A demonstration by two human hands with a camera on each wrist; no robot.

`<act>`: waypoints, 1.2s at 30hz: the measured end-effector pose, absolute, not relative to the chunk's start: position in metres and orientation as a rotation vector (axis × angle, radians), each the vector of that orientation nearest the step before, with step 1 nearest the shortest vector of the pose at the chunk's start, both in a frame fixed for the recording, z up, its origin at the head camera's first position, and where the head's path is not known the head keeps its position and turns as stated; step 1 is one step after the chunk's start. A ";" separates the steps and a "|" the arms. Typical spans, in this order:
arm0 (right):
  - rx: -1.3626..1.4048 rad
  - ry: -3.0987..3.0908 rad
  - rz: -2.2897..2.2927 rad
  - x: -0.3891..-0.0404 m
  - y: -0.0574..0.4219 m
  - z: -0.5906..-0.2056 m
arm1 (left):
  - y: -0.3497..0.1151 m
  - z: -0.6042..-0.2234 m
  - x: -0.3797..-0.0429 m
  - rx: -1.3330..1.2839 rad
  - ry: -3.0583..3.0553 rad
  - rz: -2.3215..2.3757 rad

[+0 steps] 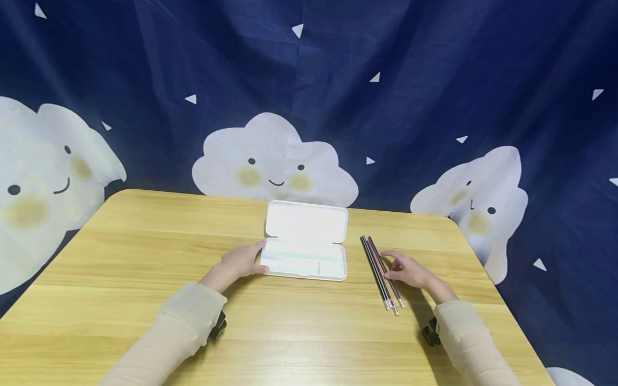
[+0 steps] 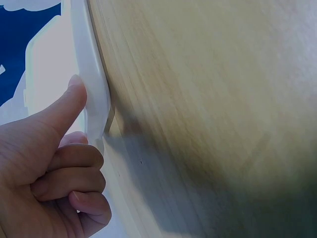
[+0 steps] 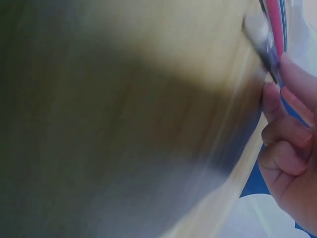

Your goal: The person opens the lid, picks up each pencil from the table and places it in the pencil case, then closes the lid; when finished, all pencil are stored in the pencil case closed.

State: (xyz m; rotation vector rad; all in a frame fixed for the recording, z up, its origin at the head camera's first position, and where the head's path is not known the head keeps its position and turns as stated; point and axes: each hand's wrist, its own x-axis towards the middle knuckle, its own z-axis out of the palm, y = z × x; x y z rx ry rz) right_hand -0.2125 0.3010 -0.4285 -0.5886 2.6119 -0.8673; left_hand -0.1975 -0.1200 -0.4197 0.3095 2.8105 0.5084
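Observation:
A white pencil case (image 1: 285,266) lies open on the table, its lid (image 1: 306,221) tipped back and its tray divided into compartments. At its left end my left hand (image 1: 238,261) holds the case, thumb at the near corner; in the left wrist view the thumb rests along the white rim (image 2: 94,64) and the other fingers are curled. Right of the case lies a bundle of several dark pencils (image 1: 373,262) with pale near ends. My right hand (image 1: 410,271) pinches the rightmost pencil (image 1: 395,292) between thumb and fingers; a pinkish pencil (image 3: 275,22) shows beside it.
The wood-grain table (image 1: 289,332) has rounded far corners. Behind it hangs a dark blue curtain (image 1: 241,64) printed with smiling clouds and white triangles. Dark devices sit at both wrists, the left one (image 1: 218,326) and the right one (image 1: 431,332).

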 end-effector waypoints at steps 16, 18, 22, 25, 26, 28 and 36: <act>-0.410 2.738 -0.568 -0.210 0.285 -0.419 | -0.119 -0.415 -0.195 0.313 2.809 0.494; -0.406 2.741 -0.558 -0.209 0.284 -0.418 | -0.118 -0.415 -0.195 0.314 2.810 0.493; -0.422 2.746 -0.588 -0.209 0.286 -0.420 | -0.118 -0.415 -0.196 0.319 2.813 0.491; -0.426 2.741 -0.643 -0.208 0.289 -0.421 | -0.119 -0.416 -0.196 0.320 2.813 0.498; -0.428 2.736 -0.663 -0.208 0.290 -0.422 | -0.119 -0.416 -0.196 0.322 2.814 0.500; -0.431 2.736 -0.693 -0.209 0.292 -0.423 | -0.119 -0.416 -0.195 0.325 2.815 0.505; -0.421 2.710 -0.810 -0.209 0.297 -0.429 | -0.119 -0.417 -0.195 0.328 2.820 0.501</act>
